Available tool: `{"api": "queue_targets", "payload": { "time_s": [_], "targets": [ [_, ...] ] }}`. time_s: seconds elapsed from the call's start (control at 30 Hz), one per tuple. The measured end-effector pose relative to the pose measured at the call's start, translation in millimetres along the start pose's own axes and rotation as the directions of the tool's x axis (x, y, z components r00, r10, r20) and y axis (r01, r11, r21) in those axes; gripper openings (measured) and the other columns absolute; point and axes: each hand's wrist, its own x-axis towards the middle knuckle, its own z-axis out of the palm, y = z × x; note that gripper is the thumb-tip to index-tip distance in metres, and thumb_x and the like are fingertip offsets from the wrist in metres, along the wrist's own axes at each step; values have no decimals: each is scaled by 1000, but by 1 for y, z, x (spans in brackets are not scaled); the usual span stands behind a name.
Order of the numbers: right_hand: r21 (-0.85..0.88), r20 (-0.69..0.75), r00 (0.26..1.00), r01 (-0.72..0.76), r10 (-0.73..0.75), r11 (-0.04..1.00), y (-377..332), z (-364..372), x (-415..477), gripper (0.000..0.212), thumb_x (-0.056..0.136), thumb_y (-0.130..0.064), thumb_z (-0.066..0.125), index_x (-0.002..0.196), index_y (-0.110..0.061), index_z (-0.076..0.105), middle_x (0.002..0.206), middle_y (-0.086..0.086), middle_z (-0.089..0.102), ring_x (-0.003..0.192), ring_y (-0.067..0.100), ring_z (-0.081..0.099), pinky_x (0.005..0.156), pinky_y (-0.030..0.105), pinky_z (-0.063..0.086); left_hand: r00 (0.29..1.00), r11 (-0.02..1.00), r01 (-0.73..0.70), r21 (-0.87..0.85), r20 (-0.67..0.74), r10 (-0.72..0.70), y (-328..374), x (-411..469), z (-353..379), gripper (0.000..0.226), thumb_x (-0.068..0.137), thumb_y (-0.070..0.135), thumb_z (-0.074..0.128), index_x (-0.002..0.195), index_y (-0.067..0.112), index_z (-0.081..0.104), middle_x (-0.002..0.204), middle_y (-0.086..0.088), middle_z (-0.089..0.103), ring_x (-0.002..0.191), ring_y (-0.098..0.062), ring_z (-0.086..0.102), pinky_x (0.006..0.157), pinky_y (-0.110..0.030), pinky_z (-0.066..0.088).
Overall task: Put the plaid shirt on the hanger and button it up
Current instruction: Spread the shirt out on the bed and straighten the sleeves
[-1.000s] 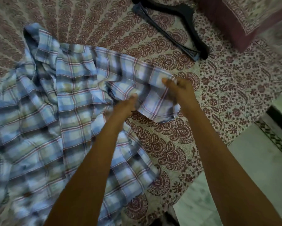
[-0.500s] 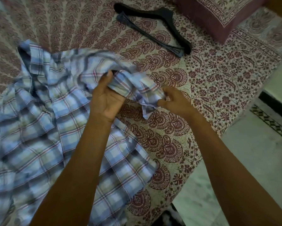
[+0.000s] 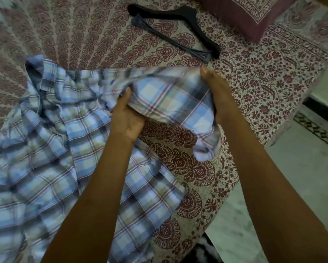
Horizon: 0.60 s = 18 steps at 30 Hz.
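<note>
A person's left hand [image 3: 127,118] and right hand [image 3: 214,92] are each gripping a raised fold of the plaid shirt [image 3: 45,168], which is lying rumpled across a patterned bed [image 3: 254,82]. The black hanger [image 3: 189,16] is resting beyond it, apart, near a pillow [image 3: 245,14].

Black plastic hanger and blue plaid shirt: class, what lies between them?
Head view: only bare maroon-printed bedsheet lies between the black plastic hanger and the lifted blue plaid shirt.
</note>
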Motion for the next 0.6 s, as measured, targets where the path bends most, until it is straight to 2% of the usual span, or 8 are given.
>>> {"api": "queue_targets", "payload": {
  "time_s": [0.07, 0.13, 0.2, 0.23, 0.33, 0.43, 0.53, 0.6],
  "targets": [
    [-258, -56, 997, -73, 60, 963, 22, -15, 2, 32, 86, -35, 60, 104, -9, 58, 93, 2, 65, 85, 21, 65, 79, 33, 56, 988, 984, 154, 91, -35, -151, -23, 1, -12, 40, 83, 33, 56, 116, 11, 54, 127, -12, 55, 125, -31, 48, 109, -49, 35],
    [-509, -107, 989, -140, 99, 849, 50, -33, 1, 26, 84, -32, 64, 98, -11, 57, 85, -3, 61, 84, 20, 60, 72, 26, 51, 940, 910, 327, 255, -185, -286, -52, 0, -23, 26, 86, 29, 58, 105, 13, 59, 111, -9, 62, 106, -27, 58, 105, -46, 40],
    [-582, -158, 976, -217, 152, 783, 75, -50, -3, 28, 83, -34, 65, 98, -13, 56, 82, -4, 56, 84, 20, 55, 70, 28, 45, 870, 822, 464, 330, -341, -355, -77, -2, -32, 8, 86, 20, 62, 91, 14, 59, 93, -5, 63, 88, -20, 60, 93, -38, 46],
    [-599, -174, 971, -237, 164, 765, 87, -57, -6, 32, 83, -39, 64, 103, -15, 56, 88, -1, 57, 91, 22, 56, 77, 32, 47, 847, 802, 499, 329, -381, -371, -87, -1, -36, 7, 85, 16, 64, 88, 13, 58, 90, -4, 63, 84, -18, 60, 84, -33, 51],
    [-776, -325, 945, -294, 46, 558, 113, -78, -14, 51, 88, -46, 54, 127, -14, 48, 126, 12, 53, 119, 32, 47, 103, 47, 37, 831, 835, 489, 254, -425, -358, -100, 2, -43, 7, 86, 9, 62, 92, 9, 58, 90, -5, 63, 82, -17, 61, 66, -28, 57],
    [-591, -525, 848, -418, 64, 690, 125, -90, -28, 45, 94, -39, 40, 128, -11, 45, 127, 18, 53, 116, 36, 50, 101, 51, 40, 854, 885, 429, 179, -399, -334, -103, 6, -46, 20, 89, 8, 56, 109, 6, 53, 95, -8, 63, 86, -20, 61, 78, -33, 54],
    [-627, -413, 892, -426, 186, 653, 125, -91, -37, 38, 91, -36, 35, 113, -13, 56, 113, 19, 61, 104, 36, 58, 93, 52, 47, 856, 913, 399, 81, -389, -340, -106, 10, -40, 14, 94, 8, 47, 107, 4, 52, 95, -10, 64, 87, -21, 62, 85, -38, 52],
    [-762, -245, 932, -356, 267, 541, 116, -94, -39, 45, 75, -44, 43, 102, -12, 61, 98, 18, 66, 90, 34, 62, 83, 49, 52, 861, 937, 349, 9, -398, -317, -106, 16, -33, 10, 95, 9, 45, 97, 6, 55, 87, -9, 67, 82, -20, 64, 75, -36, 55]
  ]
}}
